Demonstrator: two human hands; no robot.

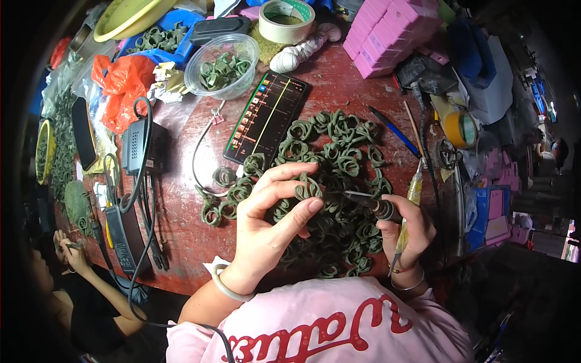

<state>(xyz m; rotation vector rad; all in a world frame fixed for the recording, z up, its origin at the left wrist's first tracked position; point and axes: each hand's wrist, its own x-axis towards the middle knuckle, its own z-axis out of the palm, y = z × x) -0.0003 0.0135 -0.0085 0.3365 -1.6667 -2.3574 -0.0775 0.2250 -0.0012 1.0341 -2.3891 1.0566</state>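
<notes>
My left hand (269, 221) pinches a small dark green ring (308, 189) with leaf-like ridges between thumb and fingertips. Held in my right hand (407, 227) is a pen-shaped tool (384, 210) with a dark grip and a thin metal tip. That tip points left toward the ring, with a small gap between them. A second slim tool (415, 190), its handle wrapped in yellowish tape, also passes through my right hand. Under and beyond both hands spreads a heap of similar green rings (348, 142), partly hidden by my fingers.
A phone (266, 118) lies beyond the heap, near a clear tub (221, 66) of green pieces. Power boxes (144, 148) with cables stand left; a cable crosses near my left arm. Pink blocks (390, 36), a blue pen (394, 132) and tape (460, 129) lie right. Another person's hands (71, 253) work at lower left.
</notes>
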